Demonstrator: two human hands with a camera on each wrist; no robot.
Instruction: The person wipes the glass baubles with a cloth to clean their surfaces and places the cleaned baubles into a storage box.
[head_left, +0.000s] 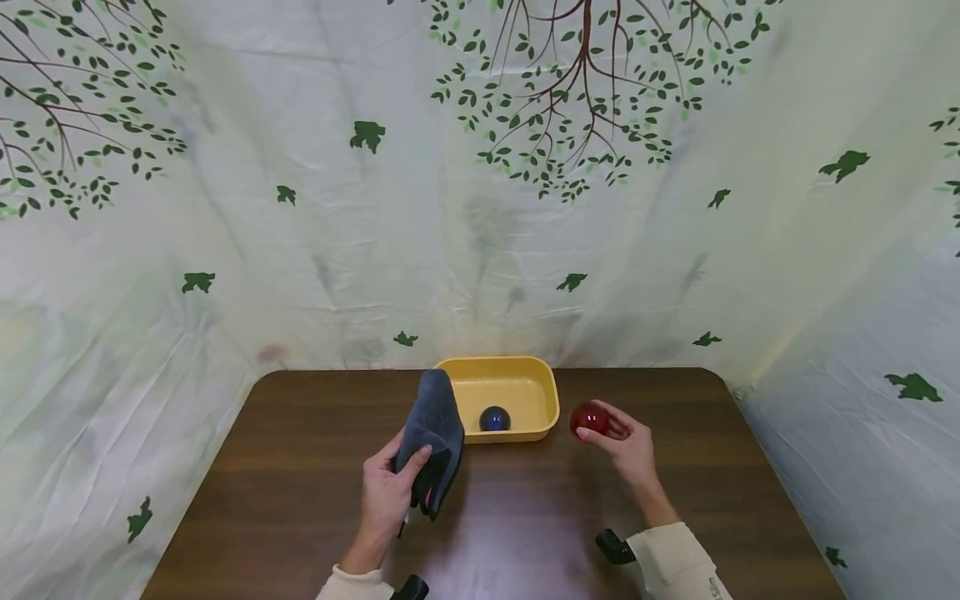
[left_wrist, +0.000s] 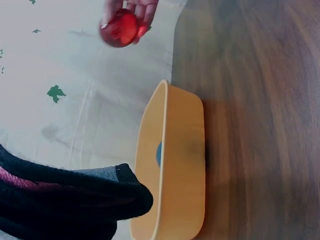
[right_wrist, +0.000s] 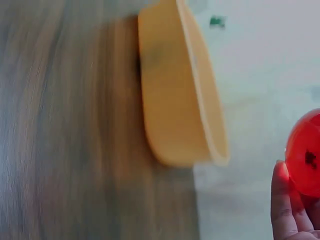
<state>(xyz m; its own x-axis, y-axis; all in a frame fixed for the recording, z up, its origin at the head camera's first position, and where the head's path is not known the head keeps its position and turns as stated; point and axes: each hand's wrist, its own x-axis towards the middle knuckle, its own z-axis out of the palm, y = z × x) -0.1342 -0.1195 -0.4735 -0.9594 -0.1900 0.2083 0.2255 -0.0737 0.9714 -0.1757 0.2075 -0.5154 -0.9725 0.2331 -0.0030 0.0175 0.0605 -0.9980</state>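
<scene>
From the left, we see the left grip [head_left: 384, 493] clamped on a grey cloth item [head_left: 435, 421] above the table [head_left: 540, 517]; its long axis runs roughly away from the person, narrower end farthest. Next, the yellow tray [head_left: 528, 400] lies lengthwise across the table with the blue ball [head_left: 495, 419] inside. Rightmost, the right grip [head_left: 633, 450] holds the red ball [head_left: 589, 418] raised beside the tray; being round, it points nowhere. We judge things partway: one ball in, red ball and cloth item not yet set down.

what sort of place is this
Probably a makeshift recording booth: leaf-printed sheeting hangs behind and on both sides of a brown wood-look table, and a small black device sits at each wrist.
</scene>
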